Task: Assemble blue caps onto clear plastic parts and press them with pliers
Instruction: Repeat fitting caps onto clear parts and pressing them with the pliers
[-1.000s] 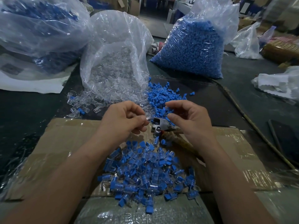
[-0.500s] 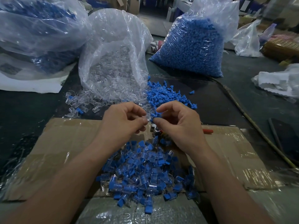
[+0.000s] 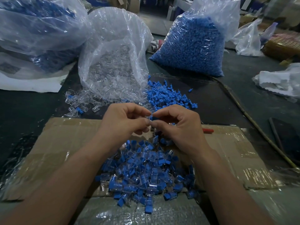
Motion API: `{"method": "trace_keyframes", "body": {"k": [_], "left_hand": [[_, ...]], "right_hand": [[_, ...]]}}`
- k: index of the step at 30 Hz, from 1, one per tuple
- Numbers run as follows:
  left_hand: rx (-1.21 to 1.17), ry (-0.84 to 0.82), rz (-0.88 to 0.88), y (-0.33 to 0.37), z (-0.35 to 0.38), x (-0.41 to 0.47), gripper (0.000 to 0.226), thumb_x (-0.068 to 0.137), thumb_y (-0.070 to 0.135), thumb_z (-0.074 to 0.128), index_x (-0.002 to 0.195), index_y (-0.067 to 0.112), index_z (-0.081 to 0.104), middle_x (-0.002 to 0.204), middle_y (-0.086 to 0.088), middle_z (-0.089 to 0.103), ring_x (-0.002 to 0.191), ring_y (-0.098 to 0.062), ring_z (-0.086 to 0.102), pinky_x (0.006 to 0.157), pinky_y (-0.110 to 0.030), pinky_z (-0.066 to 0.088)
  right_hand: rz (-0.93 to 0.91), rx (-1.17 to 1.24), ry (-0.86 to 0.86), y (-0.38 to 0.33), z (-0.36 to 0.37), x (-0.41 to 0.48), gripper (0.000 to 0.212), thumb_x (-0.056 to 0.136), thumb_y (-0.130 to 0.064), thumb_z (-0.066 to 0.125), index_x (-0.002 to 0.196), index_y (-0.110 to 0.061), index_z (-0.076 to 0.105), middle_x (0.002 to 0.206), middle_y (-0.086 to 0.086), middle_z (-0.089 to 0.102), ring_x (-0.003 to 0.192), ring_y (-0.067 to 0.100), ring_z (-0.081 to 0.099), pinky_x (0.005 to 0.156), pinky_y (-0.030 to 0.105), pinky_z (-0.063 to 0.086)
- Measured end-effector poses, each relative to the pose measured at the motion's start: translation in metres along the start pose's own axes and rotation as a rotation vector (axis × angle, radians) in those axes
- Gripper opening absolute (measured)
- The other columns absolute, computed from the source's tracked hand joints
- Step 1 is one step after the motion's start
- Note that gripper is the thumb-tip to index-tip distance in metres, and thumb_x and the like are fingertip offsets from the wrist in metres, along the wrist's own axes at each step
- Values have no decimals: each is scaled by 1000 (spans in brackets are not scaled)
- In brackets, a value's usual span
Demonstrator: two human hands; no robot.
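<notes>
— First, what lies nearest?
— A pile of assembled parts (image 3: 142,172) on cardboard (image 3: 65,143), under both wrists.
— Left hand (image 3: 125,122)?
— Fingers curled; thumb and forefinger pinch a clear part (image 3: 148,121), which is hard to make out.
— Right hand (image 3: 180,127)?
— Curled likewise, pinching a blue cap (image 3: 151,118) against that part. The fingertips of both hands meet.
— Pliers (image 3: 207,130)?
— Only a red handle shows, just right of the right hand, untouched.
— Beyond the hands?
— Loose caps (image 3: 168,96), then a clear-parts bag (image 3: 113,62) ahead-left and a cap bag (image 3: 191,46) ahead-right.
</notes>
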State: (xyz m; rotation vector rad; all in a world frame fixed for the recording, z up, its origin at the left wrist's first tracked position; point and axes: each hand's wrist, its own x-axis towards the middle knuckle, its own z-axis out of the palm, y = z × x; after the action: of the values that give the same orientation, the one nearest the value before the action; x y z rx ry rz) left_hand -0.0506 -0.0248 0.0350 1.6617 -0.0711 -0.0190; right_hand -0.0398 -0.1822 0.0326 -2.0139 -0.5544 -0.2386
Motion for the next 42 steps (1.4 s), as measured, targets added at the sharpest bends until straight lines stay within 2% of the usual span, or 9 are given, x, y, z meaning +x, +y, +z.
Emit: {"method": "trace_keyframes", "body": {"k": [4, 10, 15, 20, 24, 28, 33, 39, 42], "left_hand": [[-114, -73, -79, 1, -1, 1, 17, 74, -8, 65, 74, 9, 65, 60, -7, 68, 52, -14, 64, 50, -19, 52], [-198, -100, -96, 2, -3, 2, 13, 71, -8, 64, 75, 5, 66, 58, -7, 67, 50, -14, 63, 49, -19, 52], [-203, -98, -111, 1, -4, 1, 14, 58, 11, 68, 72, 7, 66, 58, -8, 67, 50, -15, 63, 48, -20, 51], [-172, -65, -106, -1, -3, 3, 15, 68, -3, 68, 62, 11, 66, 55, -9, 65, 46, -14, 61, 45, -18, 49], [-184, -87, -105, 0, -4, 2, 7, 56, 9, 69, 57, 15, 69, 58, -9, 66, 48, -14, 62, 46, -18, 49], [-217, -101, -129, 1, -5, 3, 12, 51, 9, 69, 62, 10, 68, 59, -11, 67, 49, -16, 63, 45, -19, 50], [-263, -138, -151, 2, -8, 3, 18, 50, 5, 69, 67, 8, 68, 63, -14, 68, 52, -18, 65, 46, -20, 51], [-247, -165, -154, 1, -10, 2, 20, 67, -9, 63, 61, 10, 70, 64, -14, 68, 54, -20, 65, 49, -22, 53], [-242, -148, -150, 2, -9, 2, 10, 61, -2, 66, 65, 7, 68, 63, -14, 68, 52, -19, 65, 48, -22, 53]], "right_hand": [[7, 135, -8, -1, 3, -1, 18, 66, -27, 72, 81, -34, 65, 78, -16, 67, 76, 2, 64, 69, 14, 50], [-14, 222, 15, 1, 5, -2, 16, 66, -25, 73, 78, -32, 64, 76, -18, 67, 71, 3, 64, 66, 13, 50], [-48, 247, 8, 3, 5, -2, 17, 66, -25, 72, 80, -32, 67, 77, -18, 68, 73, 3, 66, 67, 13, 50], [-66, 243, -42, 3, 5, -3, 23, 66, -22, 73, 85, -33, 66, 79, -21, 69, 76, 3, 67, 70, 14, 51], [-102, 180, -44, 5, 4, -2, 29, 68, -13, 73, 88, -32, 65, 79, -22, 67, 78, 1, 66, 71, 13, 50], [-97, 164, -20, 5, 4, -3, 26, 68, -15, 72, 87, -32, 65, 78, -20, 66, 76, 1, 66, 69, 14, 51], [-121, 54, 29, 8, 1, -3, 33, 70, -4, 74, 94, -25, 65, 83, -18, 63, 77, -1, 63, 69, 12, 49], [-156, 11, 29, 8, 2, -3, 28, 71, -10, 73, 95, -22, 65, 84, -19, 62, 79, -2, 62, 70, 10, 47], [-183, -14, 27, 8, 1, -3, 27, 72, -12, 71, 97, -21, 64, 85, -21, 60, 80, -5, 61, 71, 9, 47]]}}
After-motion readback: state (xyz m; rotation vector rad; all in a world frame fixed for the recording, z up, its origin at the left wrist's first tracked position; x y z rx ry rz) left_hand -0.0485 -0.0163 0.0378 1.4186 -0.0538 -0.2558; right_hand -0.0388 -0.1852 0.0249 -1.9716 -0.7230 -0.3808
